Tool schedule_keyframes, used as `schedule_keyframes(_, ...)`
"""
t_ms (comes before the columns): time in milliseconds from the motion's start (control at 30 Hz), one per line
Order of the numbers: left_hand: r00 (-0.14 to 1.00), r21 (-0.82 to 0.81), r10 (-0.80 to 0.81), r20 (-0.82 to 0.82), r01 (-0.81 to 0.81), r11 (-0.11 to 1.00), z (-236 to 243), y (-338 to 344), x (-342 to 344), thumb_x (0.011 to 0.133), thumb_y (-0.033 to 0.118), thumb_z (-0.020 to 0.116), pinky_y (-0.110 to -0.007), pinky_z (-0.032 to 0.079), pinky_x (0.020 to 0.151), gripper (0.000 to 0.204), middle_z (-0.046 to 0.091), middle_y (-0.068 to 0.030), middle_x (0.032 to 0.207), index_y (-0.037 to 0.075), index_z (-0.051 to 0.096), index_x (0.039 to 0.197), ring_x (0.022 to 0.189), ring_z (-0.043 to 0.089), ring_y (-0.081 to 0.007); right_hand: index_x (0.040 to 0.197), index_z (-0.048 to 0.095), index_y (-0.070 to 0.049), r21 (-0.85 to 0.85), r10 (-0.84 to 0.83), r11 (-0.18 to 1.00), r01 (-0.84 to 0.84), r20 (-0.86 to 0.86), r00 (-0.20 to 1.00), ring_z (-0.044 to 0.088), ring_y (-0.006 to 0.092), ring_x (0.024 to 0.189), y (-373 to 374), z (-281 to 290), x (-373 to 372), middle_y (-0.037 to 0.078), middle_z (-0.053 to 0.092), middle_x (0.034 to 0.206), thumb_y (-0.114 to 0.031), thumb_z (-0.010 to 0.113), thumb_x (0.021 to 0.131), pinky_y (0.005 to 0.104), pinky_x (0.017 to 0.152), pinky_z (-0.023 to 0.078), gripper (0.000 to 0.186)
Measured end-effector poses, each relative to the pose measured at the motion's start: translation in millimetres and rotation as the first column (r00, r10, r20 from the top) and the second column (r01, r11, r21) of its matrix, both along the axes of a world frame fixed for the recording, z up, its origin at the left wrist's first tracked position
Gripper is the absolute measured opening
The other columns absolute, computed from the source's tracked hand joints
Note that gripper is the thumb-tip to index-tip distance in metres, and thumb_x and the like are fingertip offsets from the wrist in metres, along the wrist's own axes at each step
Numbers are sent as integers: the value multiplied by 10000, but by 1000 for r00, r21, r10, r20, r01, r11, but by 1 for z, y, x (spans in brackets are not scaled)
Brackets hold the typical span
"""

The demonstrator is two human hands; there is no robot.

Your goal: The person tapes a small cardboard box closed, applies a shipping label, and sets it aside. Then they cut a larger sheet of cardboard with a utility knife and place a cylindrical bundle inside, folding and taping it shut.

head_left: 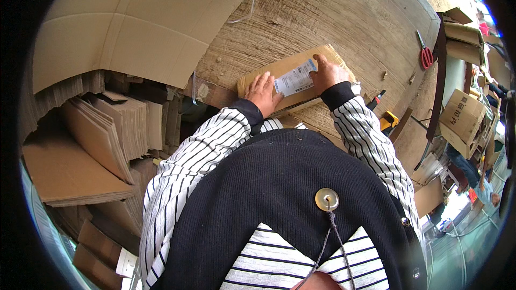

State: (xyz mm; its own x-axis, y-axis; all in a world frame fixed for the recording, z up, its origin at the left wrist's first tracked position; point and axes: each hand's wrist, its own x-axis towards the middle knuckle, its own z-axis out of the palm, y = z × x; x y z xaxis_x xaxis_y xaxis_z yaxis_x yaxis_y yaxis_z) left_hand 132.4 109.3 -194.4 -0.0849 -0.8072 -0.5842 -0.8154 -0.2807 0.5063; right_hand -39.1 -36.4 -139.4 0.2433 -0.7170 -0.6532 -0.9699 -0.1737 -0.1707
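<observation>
A flat brown cardboard box [295,59] lies at a slant on the worn wooden tabletop, with a white printed label [293,78] on its top. My left hand [262,91] rests on the box's left part, fingers stretched and slightly apart, beside the label. My right hand [327,72] presses on the right part at the label's edge, its fingers bent but apart. Just right of the box lie a tool with a red-and-black handle [376,100] and a yellow-and-black tool [389,121]. Red-handled scissors [425,52] lie farther right on the wood.
A large cardboard sheet [134,16] covers the upper left above stacked folded cardboard [91,150]. The wooden table [349,5] runs to a metal edge at the upper right. Printed cartons [461,118] stand at the right, with another person's blue-clad leg [463,166] beyond.
</observation>
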Motion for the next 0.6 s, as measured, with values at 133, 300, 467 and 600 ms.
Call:
schedule_keyframes(133,976,-137,-142,-167,120,983,7,1,-1,948,426,478,-438,200,1134,682,260,-243,1490,-54,317,1404,1405,219,-359,1256,513,-145,-53,22,998,-19,56,998,671,320,904,5,0,-6,156,690,984,-262,668,815,418,766,530,481)
schedule_keyframes(300,980,-32,-168,-110,165,986,15,4,-7,925,576,418,-520,121,1133,818,228,-238,1506,-57,274,1422,1422,177,-356,1242,513,-143,-170,34,985,-9,144,989,670,321,874,14,-11,-13,137,694,922,-230,676,795,419,751,528,484)
schedule_keyframes(467,970,-26,-237,-49,236,971,22,-5,-24,867,641,455,-538,67,1136,928,213,-249,1506,-56,230,1437,1427,164,-348,1251,505,-139,-255,65,967,-14,192,979,667,318,847,18,-19,-15,137,685,872,-200,693,766,413,756,525,524)
schedule_keyframes(600,983,17,-180,-40,180,983,34,-16,-33,846,511,585,-532,87,1138,875,234,-249,1494,-64,252,1415,1422,177,-345,1269,491,-129,-267,61,964,-9,186,981,649,309,914,20,-15,-15,126,681,924,-190,651,768,422,814,496,530)
